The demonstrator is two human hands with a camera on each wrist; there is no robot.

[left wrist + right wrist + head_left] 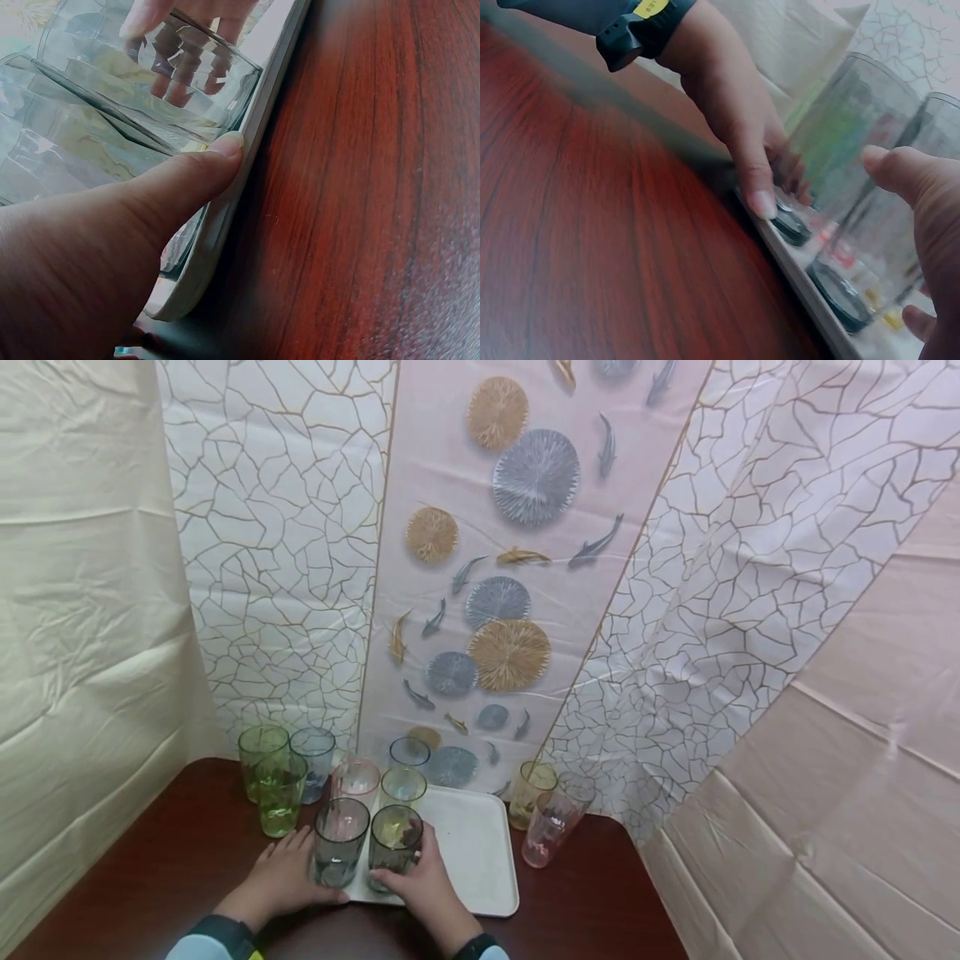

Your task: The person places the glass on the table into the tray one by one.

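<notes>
My right hand (433, 883) holds a grey clear drinking glass (393, 847), thumb in front and fingers round the far side. The glass stands upright near the front of a white tray (480, 852). Beside it on the left is a second grey glass (340, 852). My left hand (281, 878) grips the tray's front left corner. Its thumb (195, 172) lies along the rim, close to the glass bases, and its other fingers are mostly hidden in the left wrist view. Behind the grey pair stand pink (356, 777), yellow (403, 787) and blue-rimmed glasses (409, 752).
Left of the tray stand two green glasses (281, 797) and a blue one (312, 760). To its right are a yellow glass (532, 793) and a tilted-looking pink glass (551, 831). Patterned cloth (285, 568) hangs behind the dark red wooden table (592, 893).
</notes>
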